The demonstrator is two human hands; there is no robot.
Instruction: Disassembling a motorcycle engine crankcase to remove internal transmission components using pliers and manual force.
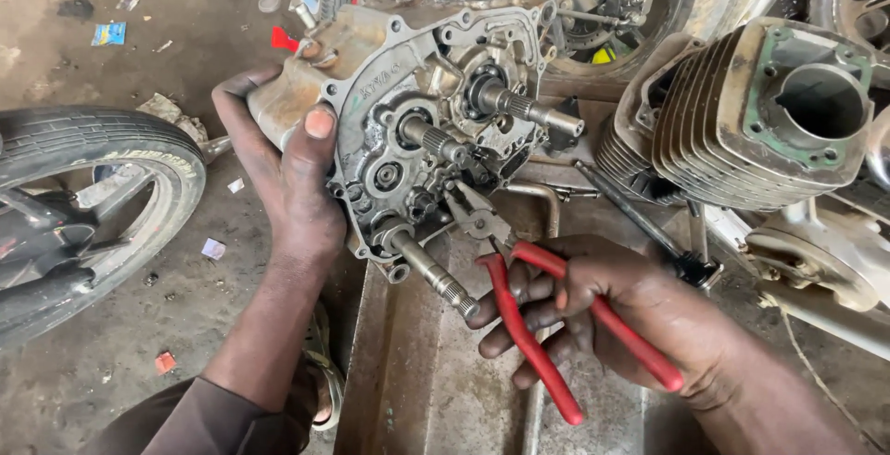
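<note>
Your right grip (612, 311) is closing around the red handles of a pair of pliers (519, 279), whose metal nose is reaching into the gears of a grimy engine crankcase (417, 112). Your left grip (287, 168) is wrapping around the crankcase's left edge, thumb pressing its face, holding it tilted above a metal tray (417, 390). A finned cylinder block (751, 121) is lying just right, a tyre (93, 195) well left.

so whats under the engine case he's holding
A rusty metal tray lies below the engine case. The left hand and the case hide the tray's far end.
</note>
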